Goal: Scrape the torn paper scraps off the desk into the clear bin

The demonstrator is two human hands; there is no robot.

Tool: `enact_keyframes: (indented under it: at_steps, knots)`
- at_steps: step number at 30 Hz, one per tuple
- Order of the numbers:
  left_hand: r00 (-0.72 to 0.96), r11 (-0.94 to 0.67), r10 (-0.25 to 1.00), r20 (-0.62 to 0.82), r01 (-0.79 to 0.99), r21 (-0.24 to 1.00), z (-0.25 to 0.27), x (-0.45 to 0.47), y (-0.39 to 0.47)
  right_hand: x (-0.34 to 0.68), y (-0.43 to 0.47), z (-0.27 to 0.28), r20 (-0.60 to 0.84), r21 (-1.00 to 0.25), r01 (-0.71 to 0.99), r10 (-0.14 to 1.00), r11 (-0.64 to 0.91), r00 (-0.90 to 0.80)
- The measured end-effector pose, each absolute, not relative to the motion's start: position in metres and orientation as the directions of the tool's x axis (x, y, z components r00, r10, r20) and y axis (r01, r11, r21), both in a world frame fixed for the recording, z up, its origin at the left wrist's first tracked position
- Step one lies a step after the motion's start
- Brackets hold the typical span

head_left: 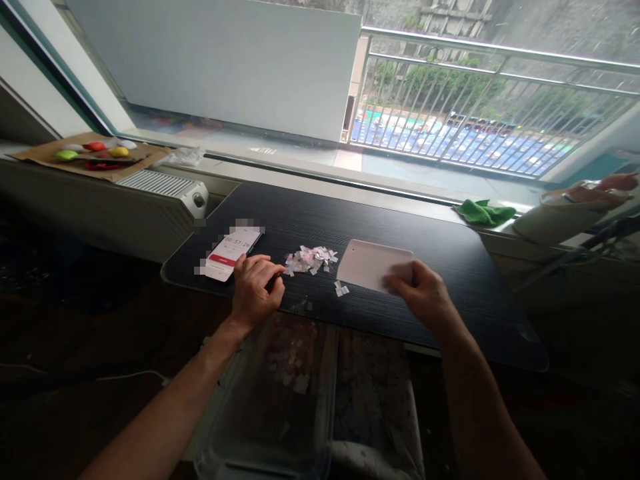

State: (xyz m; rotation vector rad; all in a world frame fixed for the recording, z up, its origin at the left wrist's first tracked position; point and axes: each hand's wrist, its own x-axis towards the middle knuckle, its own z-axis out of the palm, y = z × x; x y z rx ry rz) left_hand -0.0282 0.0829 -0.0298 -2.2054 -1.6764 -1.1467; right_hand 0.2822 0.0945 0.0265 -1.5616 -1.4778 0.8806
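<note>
My right hand [423,293] is closed on the right end of a flat whitish scraper [367,263] with rounded corners and a small hole near one corner. The fingertips are blurred. To its left lies a loose pile of small pale and pinkish paper pieces [311,259] on the dark table. A few more pieces [341,289] sit under the scraper's near left corner. My left hand [256,287] is beside the pile's left edge, fingers bent and thumb apart, holding nothing that I can see. A phone [230,257] showing a timer lies just left of it.
The black table [450,267] stands against the windowsill. Below its near edge is a clear plastic bin [270,427] with scattered pieces inside. A green cloth [484,212] and a light container [545,217] are at right. A radiator [160,187] stands left, near cardboard [135,170] with colourful items.
</note>
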Motion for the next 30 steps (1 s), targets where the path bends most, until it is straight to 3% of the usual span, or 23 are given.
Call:
enact_keyframes:
  at_steps: [4,15,25,30]
  knots:
    - [0.078,-0.358,0.768,0.636,0.875,0.325,-0.029,-0.028,0.083,0.287,0.103,0.016,0.005,-0.948,0.318,1.000,0.003,0.006]
    - [0.075,-0.352,0.776,0.626,0.875,0.332,-0.028,-0.028,0.083,0.294,0.117,0.025,-0.057,-0.959,0.282,0.987,-0.012,-0.150]
    - [0.101,-0.383,0.751,0.652,0.871,0.307,-0.028,-0.030,0.083,0.311,0.122,0.036,-0.296,-0.908,0.383,0.907,-0.170,-0.300]
    - [0.116,-0.401,0.733,0.670,0.870,0.288,-0.029,-0.031,0.084,0.315,0.116,0.041,-0.314,-0.909,0.369,0.900,-0.193,-0.302]
